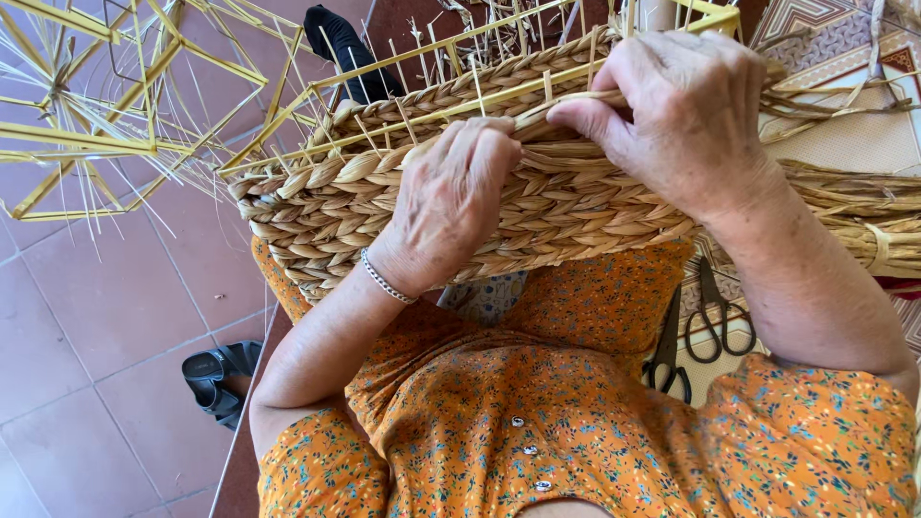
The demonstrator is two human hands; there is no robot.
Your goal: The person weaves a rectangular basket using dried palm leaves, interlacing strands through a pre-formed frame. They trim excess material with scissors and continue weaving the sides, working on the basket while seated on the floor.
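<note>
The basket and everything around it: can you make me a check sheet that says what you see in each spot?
Surface: reddish floor tiles; a patterned mat on the right.
Job's things: half-woven straw basket on a yellow wire frame, resting on the lap; loose straw strands trail to the right.
Clutter: two pairs of black scissors on the mat; black sandals on the tiles; more yellow wire frames at upper left.
Grippers: left hand presses on the basket side, bracelet at the wrist; right hand fingers pinch a strand at the rim.
Cables: nothing seen.
Surroundings: a dark cloth item behind the basket; no other person seen.
</note>
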